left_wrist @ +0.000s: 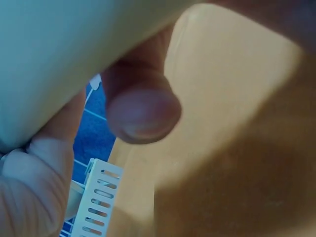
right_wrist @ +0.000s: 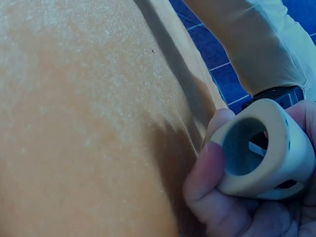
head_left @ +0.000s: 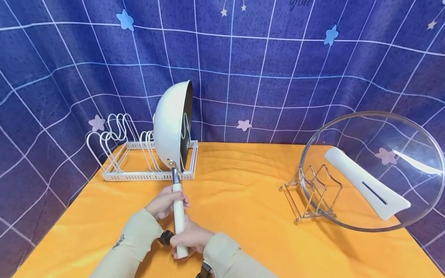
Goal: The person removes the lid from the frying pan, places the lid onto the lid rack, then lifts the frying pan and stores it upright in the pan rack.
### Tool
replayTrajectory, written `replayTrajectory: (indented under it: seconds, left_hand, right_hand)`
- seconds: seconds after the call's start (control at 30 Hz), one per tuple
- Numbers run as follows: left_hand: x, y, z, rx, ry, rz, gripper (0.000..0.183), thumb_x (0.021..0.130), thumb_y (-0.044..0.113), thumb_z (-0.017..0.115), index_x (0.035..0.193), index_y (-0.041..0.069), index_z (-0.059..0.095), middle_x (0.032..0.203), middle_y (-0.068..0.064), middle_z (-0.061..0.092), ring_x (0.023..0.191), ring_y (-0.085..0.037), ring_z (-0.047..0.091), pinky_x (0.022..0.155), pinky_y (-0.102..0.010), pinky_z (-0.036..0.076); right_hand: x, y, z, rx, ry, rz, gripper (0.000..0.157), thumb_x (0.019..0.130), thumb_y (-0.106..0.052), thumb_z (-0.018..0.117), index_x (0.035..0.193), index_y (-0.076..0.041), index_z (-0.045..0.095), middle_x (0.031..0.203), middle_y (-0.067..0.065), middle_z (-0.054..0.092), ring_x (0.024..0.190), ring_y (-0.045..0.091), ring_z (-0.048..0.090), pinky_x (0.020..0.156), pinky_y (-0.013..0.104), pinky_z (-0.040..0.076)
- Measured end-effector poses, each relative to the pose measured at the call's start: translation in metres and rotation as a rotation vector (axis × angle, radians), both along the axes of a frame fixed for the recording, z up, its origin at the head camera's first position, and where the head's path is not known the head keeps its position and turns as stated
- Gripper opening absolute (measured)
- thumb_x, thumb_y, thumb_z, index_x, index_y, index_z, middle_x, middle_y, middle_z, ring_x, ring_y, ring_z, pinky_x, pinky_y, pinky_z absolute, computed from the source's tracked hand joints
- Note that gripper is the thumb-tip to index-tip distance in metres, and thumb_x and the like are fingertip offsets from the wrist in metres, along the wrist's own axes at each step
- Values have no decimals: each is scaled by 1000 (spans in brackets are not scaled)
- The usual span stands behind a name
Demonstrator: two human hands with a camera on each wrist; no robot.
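Note:
A white wok (head_left: 169, 123) stands on its side at the right part of a white wire dish rack (head_left: 149, 176), its dark inside facing right. One wire loop shows against that inside. The long white handle (head_left: 179, 220) points toward me. My left hand (head_left: 164, 203) grips it near the metal neck, and my right hand (head_left: 195, 235) holds it by the end. In the left wrist view the handle (left_wrist: 54, 59) fills the upper left, with curled fingers (left_wrist: 143, 111) beneath. The right wrist view has the hollow handle end (right_wrist: 276, 163) between the right fingers (right_wrist: 207, 168) and thumb.
At the right, a large glass lid (head_left: 368, 135) with a white grip (head_left: 365, 181) leans upright in a small gold wire stand (head_left: 313, 212). An orange cloth (head_left: 240, 185) covers the table. Behind hangs a blue curtain (head_left: 222, 88) with white grid lines and stars.

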State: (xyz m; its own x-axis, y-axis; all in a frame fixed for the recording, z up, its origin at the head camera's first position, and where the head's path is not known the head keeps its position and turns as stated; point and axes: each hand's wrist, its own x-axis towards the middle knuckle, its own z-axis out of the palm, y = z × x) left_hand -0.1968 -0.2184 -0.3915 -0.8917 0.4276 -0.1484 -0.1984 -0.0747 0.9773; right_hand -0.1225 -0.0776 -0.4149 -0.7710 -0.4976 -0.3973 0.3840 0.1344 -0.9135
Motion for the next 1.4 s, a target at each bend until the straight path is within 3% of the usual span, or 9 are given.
replayTrajectory:
  seconds: [0.5, 0.7, 0.83, 0.97, 1.23, 1.4]
  left_hand:
    - [1, 1, 2, -75, -12, 39, 22, 92, 0, 45, 112, -4, 35, 79, -3, 63, 73, -13, 66, 75, -33, 59]
    - [1, -1, -1, -48, 2, 7, 13, 93, -1, 44, 105, -1, 39, 79, -3, 64, 74, -14, 67, 76, -31, 59]
    - [0, -2, -3, -46, 13, -5, 15, 92, -1, 44, 106, -2, 38, 78, -2, 64, 74, -13, 67, 77, -31, 59]
    - [-1, -2, -3, -44, 12, -8, 13, 94, -1, 44, 105, -2, 38, 79, -2, 64, 74, -13, 67, 77, -30, 59]
    - [1, 0, -3, -14, 20, -22, 11, 95, -2, 43, 104, 0, 37, 79, -3, 65, 73, -13, 66, 75, -28, 59]
    - [1, 1, -2, -26, -2, 6, 20, 95, -2, 42, 112, -4, 32, 80, -3, 65, 72, -12, 66, 74, -28, 59]
  right_hand:
    - [-3, -1, -5, -18, -2, 3, 61, 67, 3, 57, 120, -10, 29, 61, 9, 57, 47, 15, 55, 40, 25, 46]
    - [1, -4, -6, 20, 63, -48, 49, 64, 4, 59, 107, -6, 38, 69, 11, 57, 46, 17, 54, 42, 29, 51]
    - [0, -3, -2, 141, 218, -44, 31, 62, 2, 64, 88, -5, 48, 72, 7, 53, 52, 16, 51, 47, 26, 46]
    - [-1, 0, 4, 352, 383, -21, 22, 61, -6, 70, 71, -9, 50, 61, 0, 49, 51, 15, 45, 45, 24, 35]
    - [-1, 2, 8, 590, 505, 13, 25, 61, -21, 73, 69, -12, 51, 59, -1, 52, 49, 14, 44, 44, 26, 35]
    - [-3, 4, 6, 569, 521, 50, 23, 62, -22, 72, 68, -13, 52, 59, -2, 52, 49, 14, 44, 44, 26, 35]
